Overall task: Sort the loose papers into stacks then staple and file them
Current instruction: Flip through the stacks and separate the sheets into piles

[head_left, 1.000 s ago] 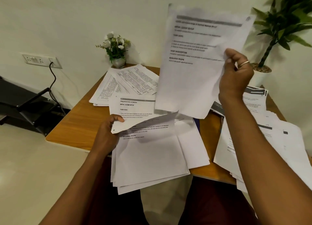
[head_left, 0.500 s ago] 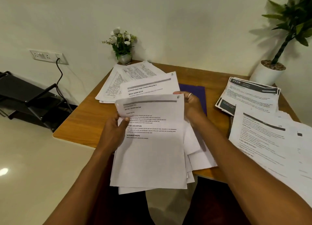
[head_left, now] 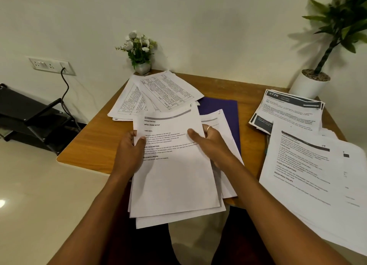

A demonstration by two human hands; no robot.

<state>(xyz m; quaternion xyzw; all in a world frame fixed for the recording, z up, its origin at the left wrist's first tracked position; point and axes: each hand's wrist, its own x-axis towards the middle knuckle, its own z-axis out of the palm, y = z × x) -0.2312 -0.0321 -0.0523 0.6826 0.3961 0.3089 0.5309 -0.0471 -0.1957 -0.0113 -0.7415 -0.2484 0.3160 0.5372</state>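
The person holds a bundle of loose papers (head_left: pixel 174 177) over the near edge of the wooden table (head_left: pixel 93 145), the left hand (head_left: pixel 130 151) gripping its left edge with the thumb on top and the fingers curled under, and the right hand (head_left: pixel 210 143) gripping the right edge the same way. Just beyond the bundle lies a purple folder (head_left: pixel 220 109), with sheets of printed tables (head_left: pixel 164 89) fanned at the far left near a small flower pot (head_left: pixel 142 68). On the right lie a dark-headed stack (head_left: pixel 288 109) farther off and a larger white stack (head_left: pixel 313 175) nearer.
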